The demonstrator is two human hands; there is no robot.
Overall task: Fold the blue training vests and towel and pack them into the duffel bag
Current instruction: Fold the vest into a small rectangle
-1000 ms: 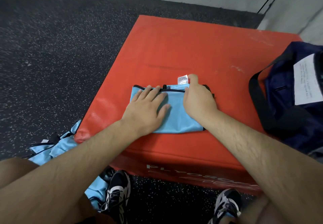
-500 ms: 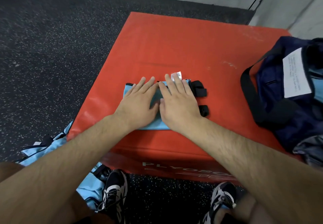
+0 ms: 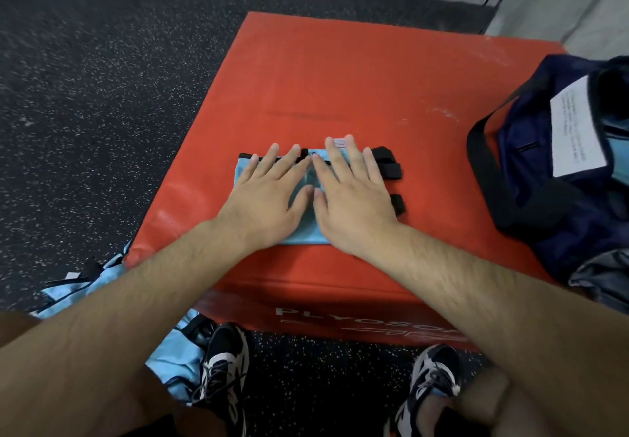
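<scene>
vest (image 3: 303,237): light, limp mesh | left hand (image 3: 269,198), right hand (image 3: 354,205): fingers (image 3: 335,157) straight, pressing it, holding nothing | likely grip: pinch edges beside fingers

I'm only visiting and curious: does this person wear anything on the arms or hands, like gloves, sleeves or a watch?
No. The left hand and right hand are bare: no gloves, rings or watch. The left arm and right arm are bare and somewhat hairy, and no sleeve shows within the view.
</scene>
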